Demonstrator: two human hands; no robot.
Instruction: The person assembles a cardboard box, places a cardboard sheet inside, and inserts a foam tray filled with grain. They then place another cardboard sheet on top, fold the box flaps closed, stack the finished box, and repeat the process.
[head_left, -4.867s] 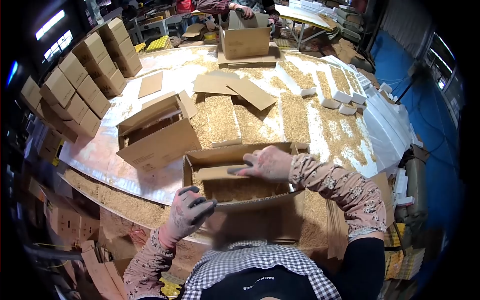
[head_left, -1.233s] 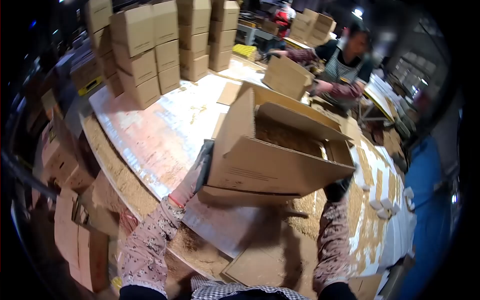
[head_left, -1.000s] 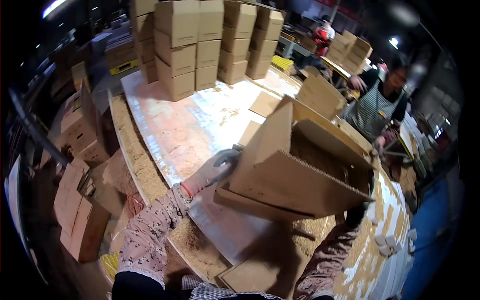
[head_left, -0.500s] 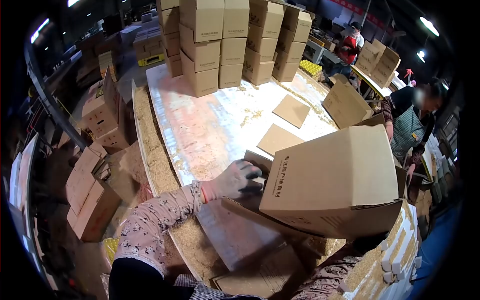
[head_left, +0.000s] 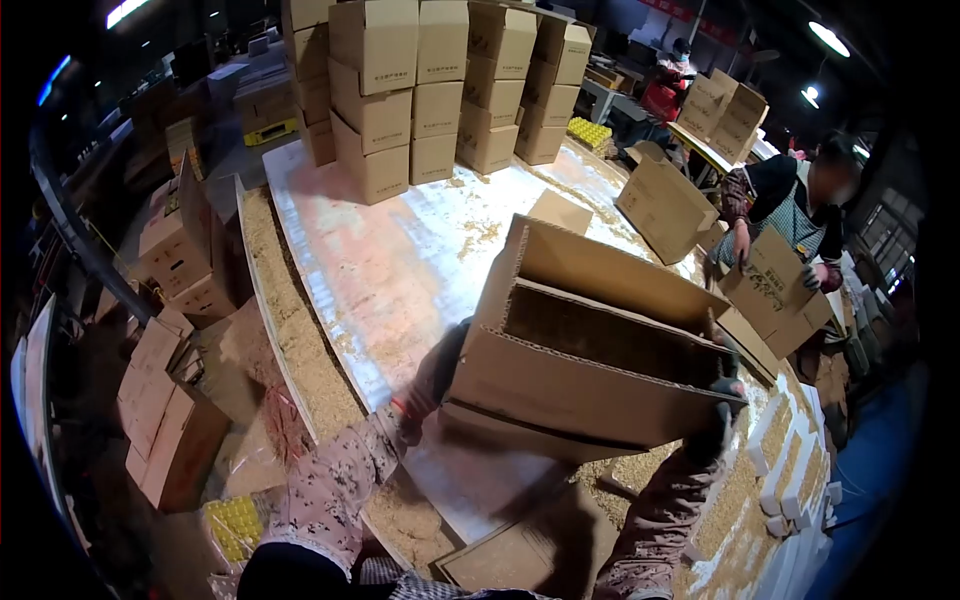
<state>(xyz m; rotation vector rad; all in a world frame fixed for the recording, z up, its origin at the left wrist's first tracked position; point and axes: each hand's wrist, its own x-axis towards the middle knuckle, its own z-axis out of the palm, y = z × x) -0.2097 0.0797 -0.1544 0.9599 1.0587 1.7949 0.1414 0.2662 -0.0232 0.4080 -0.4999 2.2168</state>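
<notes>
An open cardboard box (head_left: pixel 560 385) is held tilted above the work surface, its open side and raised flaps facing me. My left hand (head_left: pixel 438 372), gloved and in shadow, grips the box's left side; part of its fingers is hidden behind the cardboard. At the right end, my right hand (head_left: pixel 722 400) has its gloved fingers wrapped over the edge. Behind the box a flat cardboard piece (head_left: pixel 560 212) lies on the pale, stained table (head_left: pixel 360 250).
Stacked cartons (head_left: pixel 375 110) stand at the table's back. A co-worker (head_left: pixel 790 210) at the right handles another box (head_left: pixel 775 285). White blocks with shavings (head_left: pixel 790 465) lie at the lower right. More cartons (head_left: pixel 180 425) are at the left, beside a shavings-filled trough (head_left: pixel 290 320).
The held box has turned so its open side now shows instead of its printed closed side. My right hand has come into view at its right edge. The co-worker's box has come into view.
</notes>
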